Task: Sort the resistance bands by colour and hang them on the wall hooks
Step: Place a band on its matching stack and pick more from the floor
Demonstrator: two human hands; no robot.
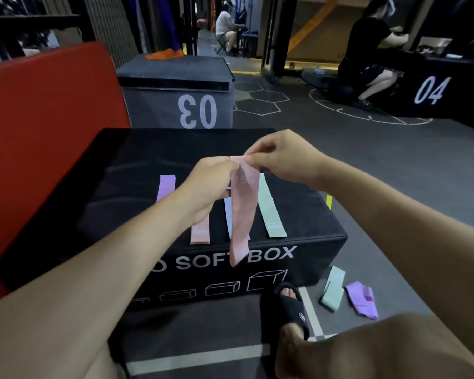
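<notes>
Hands raised over the black soft box, seen from my head camera. My left hand and right hand both pinch the top edge of a pink band, fingertips curled tight on it, so that it hangs down in front of the box, its lower end across the white lettering on the box's front face.

On the box top, four bands lie flat, side by side and apart, running away from me: a lilac band at far left, partly hidden by my left wrist; a second pink band beneath that wrist; a pale blue band, mostly covered by the hanging one; and a mint band at right.

On the floor to the right of the box lie a second mint band and, just beside it, a crumpled purple band. My foot in a black slide sandal rests near the box's front corner.

Behind the box stands a grey box marked 03.
</notes>
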